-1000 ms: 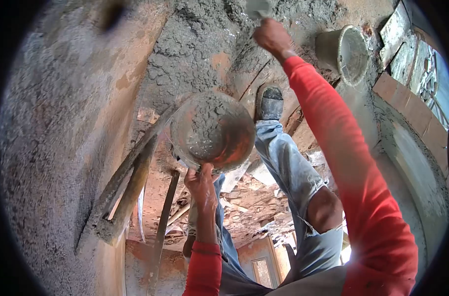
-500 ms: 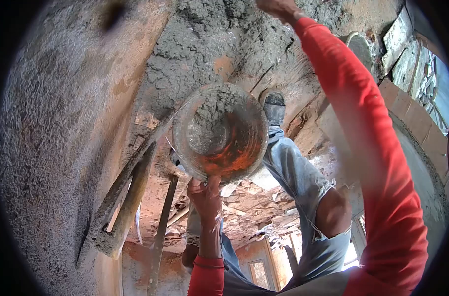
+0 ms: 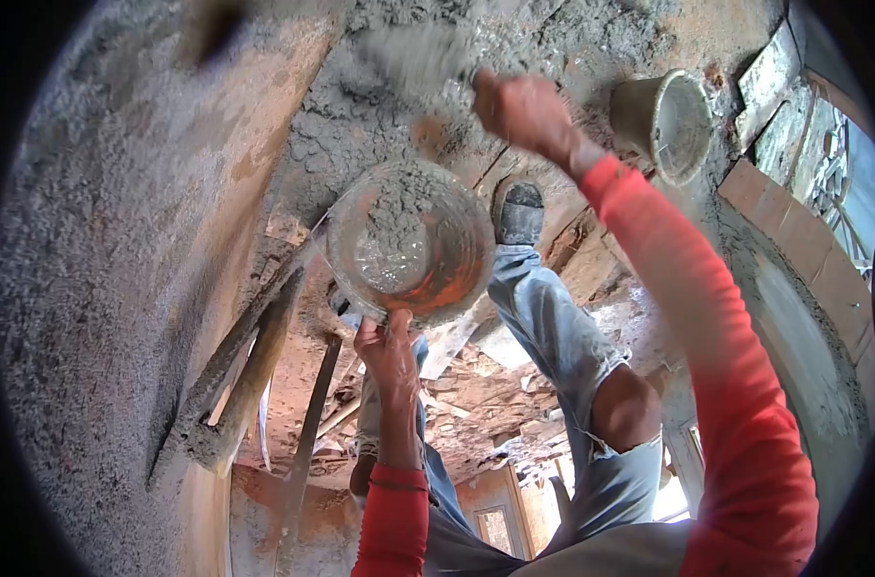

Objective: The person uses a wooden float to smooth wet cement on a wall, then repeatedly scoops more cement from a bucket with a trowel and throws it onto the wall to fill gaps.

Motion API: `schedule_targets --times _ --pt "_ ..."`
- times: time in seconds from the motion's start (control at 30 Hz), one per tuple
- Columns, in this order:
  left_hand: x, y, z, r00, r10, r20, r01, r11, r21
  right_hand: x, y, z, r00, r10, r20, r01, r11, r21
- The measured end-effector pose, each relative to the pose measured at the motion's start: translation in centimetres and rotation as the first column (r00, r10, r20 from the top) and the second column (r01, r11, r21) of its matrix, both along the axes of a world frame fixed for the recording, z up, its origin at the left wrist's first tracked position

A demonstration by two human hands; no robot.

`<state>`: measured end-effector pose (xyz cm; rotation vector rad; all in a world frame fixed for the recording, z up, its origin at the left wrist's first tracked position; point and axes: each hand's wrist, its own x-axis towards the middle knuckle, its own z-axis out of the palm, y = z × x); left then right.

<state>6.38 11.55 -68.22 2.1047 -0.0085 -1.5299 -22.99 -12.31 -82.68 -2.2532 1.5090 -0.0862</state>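
My left hand grips the near rim of a mortar-smeared bucket, its fingers closed over the edge. The bucket is tipped so that I look into it; grey wet mortar clings to its far inner side, and the near wall shows orange. Beyond the bucket, my right hand is closed around the handle of a trowel, whose grey blade is smeared by motion. The blade passes over the spread of wet mortar on the ground.
A second bucket lies tilted at the upper right. On the left rises a rough plastered wall, with wooden poles leaning near it. My shoe stands beside the bucket. Rubble covers the ground lower down.
My right hand has come down and left from the top edge, bringing the trowel into view. The bucket and my left hand have shifted slightly left and up. The second bucket shows more fully.
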Motion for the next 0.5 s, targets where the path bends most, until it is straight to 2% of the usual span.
schedule_targets --times 0.03,0.07,0.13,0.2,0.27,0.33,0.37,0.4,0.47,0.5 --pt "0.0 -0.3 0.2 1.0 -0.02 -0.002 0.02 1.0 0.006 0.6 1.5 2.3 0.997 0.073 0.023 -0.074 0.997 0.032" --pt "0.0 -0.7 0.2 0.999 -0.038 0.0 0.038 0.999 0.011 0.5 2.4 2.9 0.986 0.164 0.034 -0.162 0.986 -0.036" --pt "0.1 -0.7 0.9 1.0 -0.015 0.015 0.015 0.999 0.042 -0.5 1.2 2.3 0.993 0.009 -0.121 -0.004 0.999 0.041" --pt "0.4 -0.9 0.7 1.0 0.017 0.019 -0.017 0.999 0.037 -2.7 -4.1 0.0 0.917 -0.312 -0.249 0.324 0.946 0.006" --pt "0.9 -1.0 0.8 1.0 0.026 0.012 -0.027 0.998 0.049 -5.3 -8.8 -2.3 0.919 -0.319 -0.231 0.294 0.946 -0.137" --pt "1.4 -0.4 0.6 0.999 0.031 0.03 -0.033 0.995 0.089 -4.4 -10.7 -7.1 0.927 -0.245 -0.285 0.234 0.969 -0.074" --pt "1.7 -0.1 0.4 1.0 -0.013 0.008 0.012 0.995 0.1 -3.2 -10.8 -7.5 0.926 -0.208 -0.315 0.207 0.978 -0.038" --pt "1.8 0.1 0.6 0.999 -0.03 0.026 0.027 0.993 0.113 -2.2 -9.8 -7.6 0.946 -0.077 -0.314 0.076 0.997 -0.015" --pt "1.3 -0.5 0.8 0.997 -0.061 0.047 0.055 0.991 0.124 -0.6 -6.7 -6.2 0.973 -0.061 -0.221 0.038 0.994 -0.103" --pt "1.3 -0.6 0.8 0.999 -0.021 0.039 0.016 0.993 0.12 -0.2 -5.4 -4.9 0.967 -0.159 -0.2 0.162 0.987 0.003"
